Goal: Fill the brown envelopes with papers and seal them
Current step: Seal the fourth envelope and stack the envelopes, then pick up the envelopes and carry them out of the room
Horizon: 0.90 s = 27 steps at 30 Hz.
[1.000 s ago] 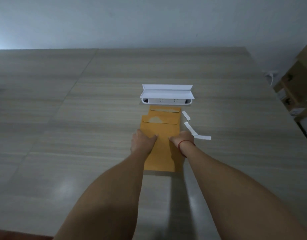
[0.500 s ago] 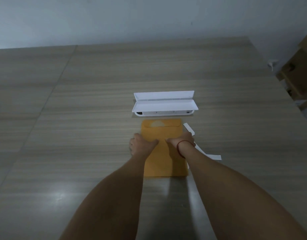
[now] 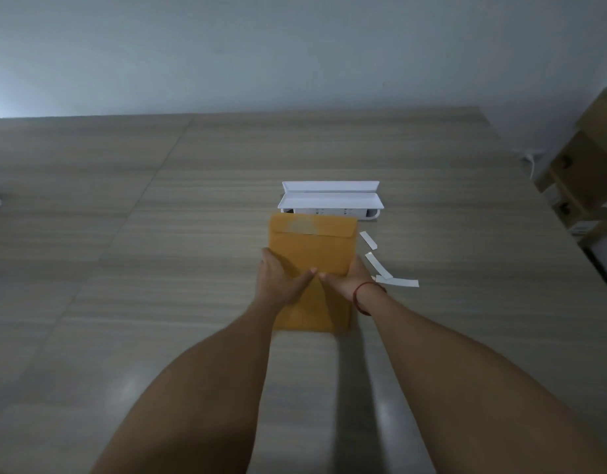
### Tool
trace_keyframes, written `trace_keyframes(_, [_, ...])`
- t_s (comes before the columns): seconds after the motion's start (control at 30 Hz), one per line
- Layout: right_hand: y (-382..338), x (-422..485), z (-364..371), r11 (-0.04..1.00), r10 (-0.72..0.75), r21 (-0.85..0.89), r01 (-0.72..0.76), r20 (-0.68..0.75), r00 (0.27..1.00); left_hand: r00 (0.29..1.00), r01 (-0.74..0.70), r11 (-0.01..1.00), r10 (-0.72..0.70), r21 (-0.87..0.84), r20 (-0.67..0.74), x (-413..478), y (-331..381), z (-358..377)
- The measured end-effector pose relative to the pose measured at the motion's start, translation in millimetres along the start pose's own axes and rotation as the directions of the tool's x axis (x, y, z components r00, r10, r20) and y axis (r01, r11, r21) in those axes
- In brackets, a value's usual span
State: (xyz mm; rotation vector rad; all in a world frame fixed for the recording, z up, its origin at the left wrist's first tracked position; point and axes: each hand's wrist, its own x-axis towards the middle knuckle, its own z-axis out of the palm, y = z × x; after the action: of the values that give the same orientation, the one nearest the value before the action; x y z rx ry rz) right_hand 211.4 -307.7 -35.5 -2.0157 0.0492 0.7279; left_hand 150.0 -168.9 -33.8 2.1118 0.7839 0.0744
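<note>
- Flat rectangular yellow-brown paper envelope (image 3: 312, 248), just right of frame centre, lying on its back with long sides running up the frame.
- Upper-end flap (image 3: 312, 225) folded down, edge a straight line across the width, with a paler patch on it.
- Lower part partly covered, bottom edge blurred.

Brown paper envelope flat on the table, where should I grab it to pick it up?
Probably the near short edge of the brown paper envelope, coming from your own side with the thumb on top. It lies flat, its far flap end sits close by the white plastic tray, and white paper strips crowd its right side.
</note>
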Motion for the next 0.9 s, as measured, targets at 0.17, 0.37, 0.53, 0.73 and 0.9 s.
trace_keyframes(0.17, [3.5,-56.9,2.7,0.973,-0.218,-0.110,0.205,-0.125,0.968,0.971,-0.090,0.996,0.082,-0.024,-0.224,-57.1,-6.3,-8.7])
trace_keyframes(0.37, [25.6,-80.5,15.6,0.962,-0.257,-0.133,0.238,-0.159,0.953,0.969,-0.095,0.992,0.074,-0.078,-0.234,-84.8,-29.5,-2.3])
trace_keyframes(0.53, [34.0,-81.9,21.5,0.959,-0.257,-0.167,0.228,-0.178,0.950,0.972,-0.086,0.993,0.065,-0.082,-0.226,-90.1,-37.2,-0.2])
trace_keyframes(0.73, [39.0,-88.5,26.8,0.962,-0.256,-0.146,0.229,-0.203,0.945,0.988,-0.040,0.996,0.028,-0.077,-0.153,-95.1,-43.5,0.2])
trace_keyframes(0.9, [27.1,-100.8,-7.9,0.985,-0.171,-0.038,0.167,-0.300,0.939,0.981,-0.181,0.983,0.182,0.014,-0.065,-86.1,6.2,-7.1])
